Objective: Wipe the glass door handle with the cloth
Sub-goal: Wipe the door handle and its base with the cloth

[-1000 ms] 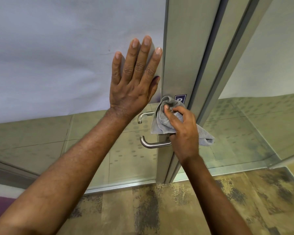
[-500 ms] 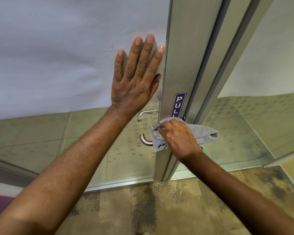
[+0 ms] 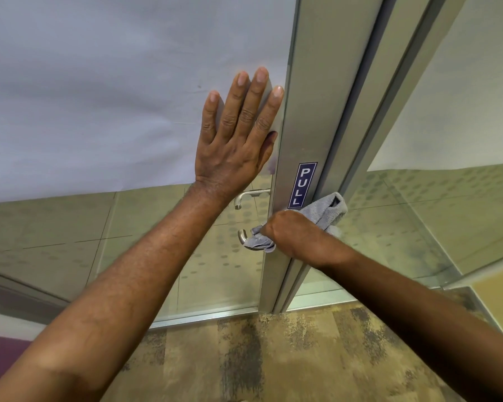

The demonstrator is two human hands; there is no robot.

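Around the steel handle [image 3: 241,237], a crumpled grey cloth [image 3: 325,211].

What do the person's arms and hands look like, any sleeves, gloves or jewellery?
Both forearms are bare up to the frame edge: no sleeves in view. The left hand and right hand wear no gloves. No watch, bracelet or ring shows on the parts visible; the right hand's fingers are mostly hidden.

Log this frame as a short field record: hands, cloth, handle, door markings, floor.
left hand: open, flat against the frosted glass panel, beside the metal door frame
right hand: closed around the grey cloth
door handle: mostly covered by cloth and hand; only the curved end shows
second handle: visible through the glass, untouched
sign: blue, reads PULL
floor: mottled tan carpet
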